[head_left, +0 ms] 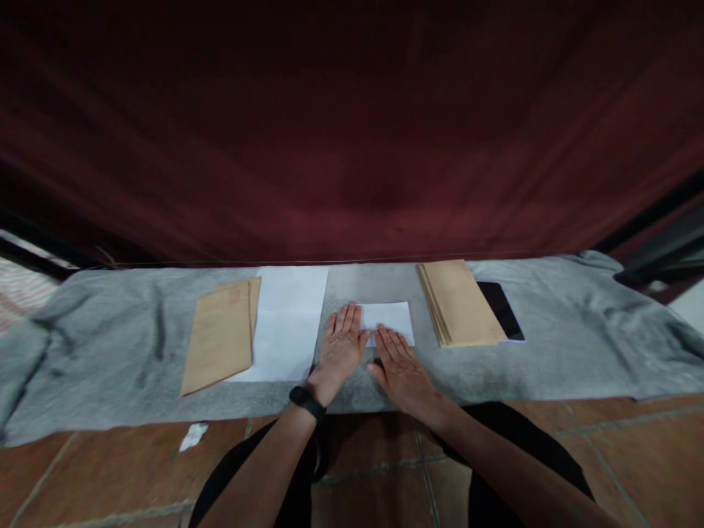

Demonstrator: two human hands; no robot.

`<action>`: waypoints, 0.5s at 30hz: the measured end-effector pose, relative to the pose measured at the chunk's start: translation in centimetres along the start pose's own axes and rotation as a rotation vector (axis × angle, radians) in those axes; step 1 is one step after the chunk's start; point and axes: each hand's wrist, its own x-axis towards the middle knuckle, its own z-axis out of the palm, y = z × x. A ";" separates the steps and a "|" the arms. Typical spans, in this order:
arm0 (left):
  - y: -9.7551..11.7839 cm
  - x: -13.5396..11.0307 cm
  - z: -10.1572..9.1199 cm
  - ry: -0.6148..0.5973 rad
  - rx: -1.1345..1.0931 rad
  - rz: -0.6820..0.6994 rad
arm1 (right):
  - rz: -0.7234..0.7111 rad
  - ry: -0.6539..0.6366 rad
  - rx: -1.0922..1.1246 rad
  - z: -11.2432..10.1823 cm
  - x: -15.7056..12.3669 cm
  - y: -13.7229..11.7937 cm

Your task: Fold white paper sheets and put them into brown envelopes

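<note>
A small white rectangle of folded paper (389,315) lies on the grey cloth in front of me. My left hand (342,345) rests flat on its left end, fingers stretched out and pointing away from me. Along the near edge of the paper, my right hand (400,367) presses down with its fingers extended. Neither hand grips anything. Parts of the paper's left end and near edge are hidden under the hands.
Large white sheets (289,323) lie to the left, partly under brown envelopes (220,341). On the right, a stack of brown envelopes (462,304) overlaps a dark phone or tablet (501,312). A dark red curtain (352,147) hangs behind the grey cloth (577,330). White scrap (193,436) lies on the tiled floor.
</note>
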 end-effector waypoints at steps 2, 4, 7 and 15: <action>-0.1 0.0 -0.1 -0.004 -0.005 0.000 | 0.000 -0.002 -0.004 0.1 -0.3 0.0; -0.1 0.0 -0.2 -0.002 -0.017 -0.010 | 0.001 -0.005 -0.008 0.1 -0.3 0.2; 0.4 -0.3 -0.6 0.029 -0.057 -0.011 | -0.003 -0.009 -0.010 0.1 -0.3 0.5; 2.9 -3.4 -0.5 -0.010 -0.259 0.309 | -0.077 -0.033 -0.092 1.2 -0.8 0.7</action>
